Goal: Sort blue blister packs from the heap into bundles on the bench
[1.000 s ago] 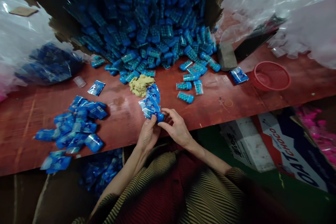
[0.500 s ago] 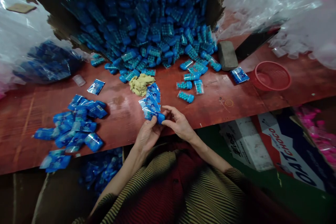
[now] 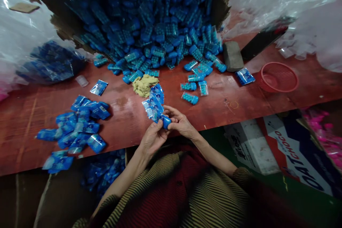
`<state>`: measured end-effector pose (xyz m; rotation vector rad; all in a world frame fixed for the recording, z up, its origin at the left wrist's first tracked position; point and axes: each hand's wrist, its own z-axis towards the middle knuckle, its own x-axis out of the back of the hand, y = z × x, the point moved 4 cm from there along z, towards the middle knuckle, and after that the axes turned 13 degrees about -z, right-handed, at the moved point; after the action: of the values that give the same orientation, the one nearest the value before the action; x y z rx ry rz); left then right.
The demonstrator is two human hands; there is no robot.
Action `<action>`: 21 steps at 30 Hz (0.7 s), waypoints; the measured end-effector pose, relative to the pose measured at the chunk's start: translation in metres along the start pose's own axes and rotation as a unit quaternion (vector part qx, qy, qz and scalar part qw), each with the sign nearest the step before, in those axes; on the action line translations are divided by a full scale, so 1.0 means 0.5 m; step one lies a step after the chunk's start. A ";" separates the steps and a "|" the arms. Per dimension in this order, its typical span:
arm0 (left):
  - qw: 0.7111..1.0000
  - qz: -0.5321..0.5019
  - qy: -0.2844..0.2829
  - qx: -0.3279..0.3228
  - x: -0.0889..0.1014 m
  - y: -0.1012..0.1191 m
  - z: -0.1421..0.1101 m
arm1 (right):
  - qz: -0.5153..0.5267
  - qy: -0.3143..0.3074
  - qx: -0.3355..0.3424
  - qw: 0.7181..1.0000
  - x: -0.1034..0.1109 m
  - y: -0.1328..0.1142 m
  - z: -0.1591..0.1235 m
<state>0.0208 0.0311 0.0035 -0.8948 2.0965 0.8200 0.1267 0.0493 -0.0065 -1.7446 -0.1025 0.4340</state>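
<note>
Both my hands meet at the table's front edge around a small blue-capped bottle (image 3: 166, 122). My left hand (image 3: 153, 138) is closed on its left side, thumb on top. My right hand (image 3: 183, 124) grips it from the right with thumb and fingers. Most of the bottle's body is hidden by the fingers. Just beyond them lies a fanned stack of flat blue printed sleeves (image 3: 152, 106), against a crumpled yellow cloth (image 3: 145, 84). Several loose bottles of turquoise balls (image 3: 190, 97) lie to the right. On the left is a pile of blue-sleeved bottles (image 3: 80, 127).
A large heap of blue-capped bottles (image 3: 160, 32) spills from a torn carton at the back. A grey block (image 3: 232, 56), a blue packet (image 3: 245, 76) and a red plastic basket (image 3: 278, 78) stand to the right. Printed cartons (image 3: 294, 149) lie below the table.
The blue-capped piece in my hands has turned from lying sideways to a steeper tilt. My fingers have shifted slightly around it. The view has moved a little.
</note>
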 end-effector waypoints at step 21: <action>0.983 -0.055 0.046 -0.172 0.054 0.140 -0.036 | -0.036 -0.003 0.018 0.999 -0.030 0.019 0.014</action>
<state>-0.0539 0.0477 0.0109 -1.2397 1.9952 1.1209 0.1087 0.0488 -0.0133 -1.6990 -0.1610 0.3856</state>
